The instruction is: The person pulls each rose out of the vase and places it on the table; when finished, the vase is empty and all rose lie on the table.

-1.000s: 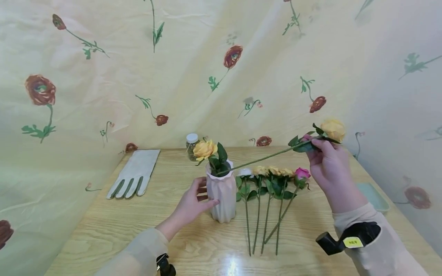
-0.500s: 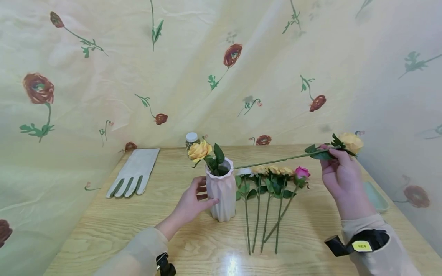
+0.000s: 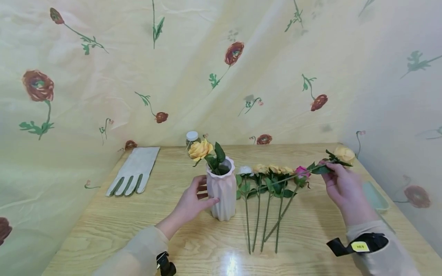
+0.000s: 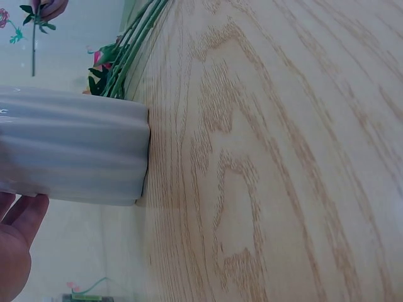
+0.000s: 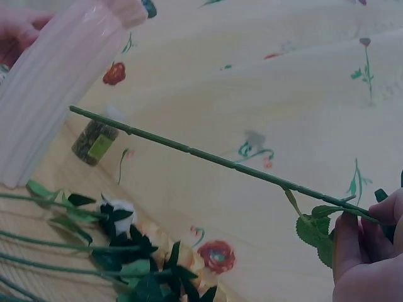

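My left hand (image 3: 195, 201) holds a pale pink, fluted vase (image 3: 222, 197) around its side, fingers behind and thumb in front. In the vase leans one yellow rose (image 3: 201, 150) with dark green leaves. On the right, my right hand (image 3: 342, 188) pinches the stem of a pale yellow rose (image 3: 344, 154) just below its bloom. Its bare stem (image 5: 208, 156) points left toward the vase, outside it, above the flowers on the table. Several roses lie in a row right of the vase: a white rose (image 3: 246, 170), yellow roses (image 3: 274, 169) and a pink rose (image 3: 302, 172).
A white glove (image 3: 136, 168) with green edging lies at the back left of the wooden table (image 3: 138, 230). Behind the vase stands a small jar (image 3: 192, 138) with a white lid. A pale green tray (image 3: 375, 197) sits near the right edge, partly behind my right arm.
My right hand has drawn the pale yellow rose's stem away from the vase mouth, moving right and then lower. The left hand stays on the vase, and the rose inside it has shifted slightly left.
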Demonstrator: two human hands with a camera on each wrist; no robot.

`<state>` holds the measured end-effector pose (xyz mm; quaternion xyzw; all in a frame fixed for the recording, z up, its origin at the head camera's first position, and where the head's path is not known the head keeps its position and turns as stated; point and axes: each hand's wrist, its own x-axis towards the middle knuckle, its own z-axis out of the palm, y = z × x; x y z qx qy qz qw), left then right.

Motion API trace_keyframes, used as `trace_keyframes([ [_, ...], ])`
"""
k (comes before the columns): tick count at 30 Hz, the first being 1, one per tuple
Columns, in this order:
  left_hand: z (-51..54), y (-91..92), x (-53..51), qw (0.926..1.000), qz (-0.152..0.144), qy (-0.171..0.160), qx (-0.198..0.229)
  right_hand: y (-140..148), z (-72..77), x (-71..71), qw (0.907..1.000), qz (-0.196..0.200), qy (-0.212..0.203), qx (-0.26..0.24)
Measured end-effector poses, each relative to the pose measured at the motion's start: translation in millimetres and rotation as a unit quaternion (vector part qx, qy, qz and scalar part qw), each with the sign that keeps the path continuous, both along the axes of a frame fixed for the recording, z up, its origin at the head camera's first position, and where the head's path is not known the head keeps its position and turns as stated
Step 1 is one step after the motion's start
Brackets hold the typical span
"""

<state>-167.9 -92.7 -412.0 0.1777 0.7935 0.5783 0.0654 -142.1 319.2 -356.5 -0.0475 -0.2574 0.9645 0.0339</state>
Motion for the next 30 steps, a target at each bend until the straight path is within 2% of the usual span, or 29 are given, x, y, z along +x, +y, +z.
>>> trace_keyframes([
  [8,-0.4,-0.6,-0.4,1.0000,-0.001,0.002,-0.002,3,-14.5,-0.1,0.9946,0.025,-0.036,0.094],
  [15,1.3,-0.2,0.0,1.0000,-0.003,-0.002,-0.004,10,-30.1,-1.4,0.9866,0.043,-0.075,0.138],
  [21,3.0,0.0,1.0,1.0000,-0.002,-0.005,-0.001,16,-45.5,-2.2,0.9740,0.068,-0.096,0.193],
  [25,2.6,-0.3,1.0,1.0000,-0.002,-0.005,0.000,20,-56.2,-2.7,0.9622,0.090,-0.114,0.230],
  [30,1.0,-0.6,-0.3,1.0000,-0.004,-0.002,0.002,22,-65.4,-4.1,0.9506,0.093,-0.144,0.259],
])
